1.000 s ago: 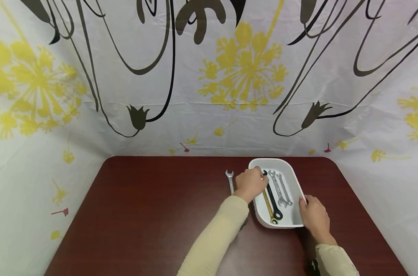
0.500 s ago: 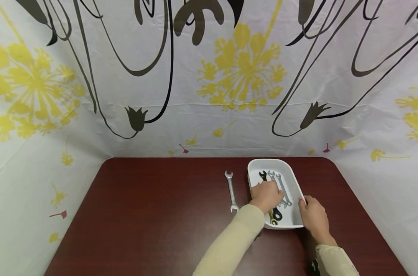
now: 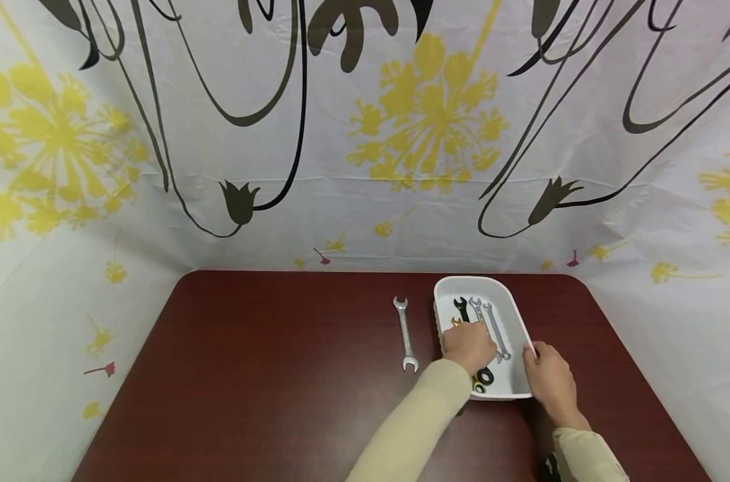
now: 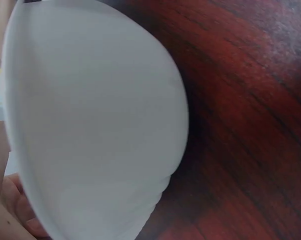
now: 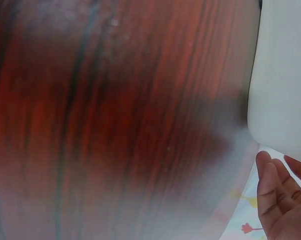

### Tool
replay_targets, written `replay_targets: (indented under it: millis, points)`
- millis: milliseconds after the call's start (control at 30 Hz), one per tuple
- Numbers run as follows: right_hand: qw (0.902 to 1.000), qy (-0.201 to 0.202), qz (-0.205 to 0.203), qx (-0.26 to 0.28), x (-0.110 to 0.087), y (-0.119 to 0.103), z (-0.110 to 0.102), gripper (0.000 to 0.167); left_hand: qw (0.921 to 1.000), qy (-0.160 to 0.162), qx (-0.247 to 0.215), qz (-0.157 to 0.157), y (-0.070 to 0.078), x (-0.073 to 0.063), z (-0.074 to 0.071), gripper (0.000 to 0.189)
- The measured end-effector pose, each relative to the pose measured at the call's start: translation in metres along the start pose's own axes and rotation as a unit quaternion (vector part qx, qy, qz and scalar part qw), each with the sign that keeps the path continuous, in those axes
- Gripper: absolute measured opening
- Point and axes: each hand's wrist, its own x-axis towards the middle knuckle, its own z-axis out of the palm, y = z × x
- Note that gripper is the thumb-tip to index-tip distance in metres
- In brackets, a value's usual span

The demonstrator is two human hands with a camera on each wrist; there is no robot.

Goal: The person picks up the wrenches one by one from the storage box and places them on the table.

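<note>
Moved since a second ago: left hand [image 3: 470, 347], from the tray's upper left side to over the middle of the wrenches; between the last two frames it barely shifts.
Left arm: stretched forward and to the right in a pale yellow sleeve [image 3: 410, 425], back of the hand upward, fingers bent down into the tray; their tips are hidden, so whether they grasp a wrench I cannot tell.
Right hand [image 3: 550, 381]: grasping the tray's right rim near its lower corner, as it did before; its matching sleeve [image 3: 588, 452] comes in from the lower right.
Table [image 3: 268, 368]: dark reddish brown, with wood grain and a soft sheen in both wrist views.
Room: pale, creased cloth [image 3: 317, 150] behind the table and at its sides, printed with yellow blooms and dark curling stems.
White tray [image 3: 518, 390]: at the table's far right, rounded corners, wrenches lying lengthwise inside.
Tray contents, left to right: gold wrench [image 3: 457, 322] and black wrench [image 3: 463, 312], both partly under the left hand; larger silver wrench [image 3: 478, 312], also partly covered; smaller silver wrench [image 3: 495, 328], just beside it.
Loose wrench [image 3: 404, 331]: silver, open at both ends, on the table left of the tray, apart from it.
</note>
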Motion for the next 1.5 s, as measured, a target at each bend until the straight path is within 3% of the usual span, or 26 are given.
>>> replay_targets:
  millis: [333,767,1100,1500]
  points:
    - [1.0000,-0.005,0.000,0.000,0.000,0.000,0.001,0.044,0.9969,0.019,0.075,-0.013,0.001,0.002,0.010,0.032]
    - [1.0000,0.001,0.005,0.003,-0.005,0.006,0.001,0.042,0.9849,0.010,0.173,-0.010,0.005,0.000,0.027,0.023]
    - [0.9998,-0.001,0.020,-0.001,-0.006,0.006,0.001,0.042,0.9773,0.000,0.212,-0.010,0.009,0.002,0.033,0.008]
    - [0.9999,-0.005,0.012,0.000,-0.003,0.002,0.000,0.043,0.9589,-0.020,0.282,-0.023,0.007,0.003,0.037,0.012]
